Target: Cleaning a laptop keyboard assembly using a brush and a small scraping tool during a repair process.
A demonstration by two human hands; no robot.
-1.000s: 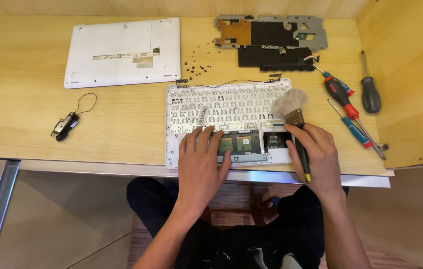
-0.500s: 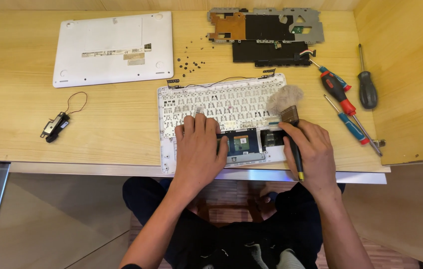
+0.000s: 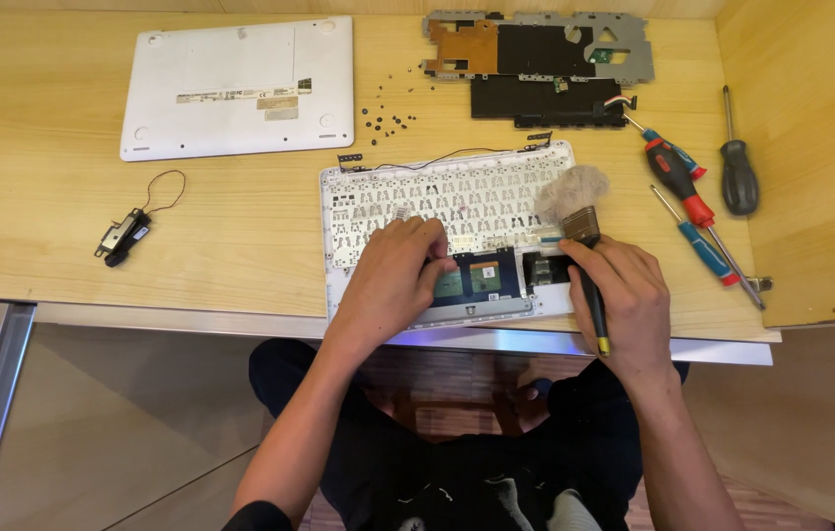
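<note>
An opened white laptop keyboard shell [image 3: 457,202] lies upside down on the wooden table, its inner side up. My left hand [image 3: 393,280] rests flat on its lower left part, fingers touching the edge of a blue-green circuit board [image 3: 481,275]. My right hand [image 3: 624,300] grips a brush [image 3: 580,221] with a black handle and fluffy grey bristles. The bristles touch the shell's upper right area.
A white laptop bottom cover [image 3: 236,84] lies at the back left, a metal-and-black board assembly [image 3: 540,59] at the back right. Several small screws [image 3: 388,118] are scattered between them. A small speaker with wire [image 3: 127,236] sits left. Three screwdrivers [image 3: 683,182] lie right.
My left hand has slid down and slightly left on the shell. The brush has stayed at the shell's upper right, with small shifts. The camera view has shifted a little.
</note>
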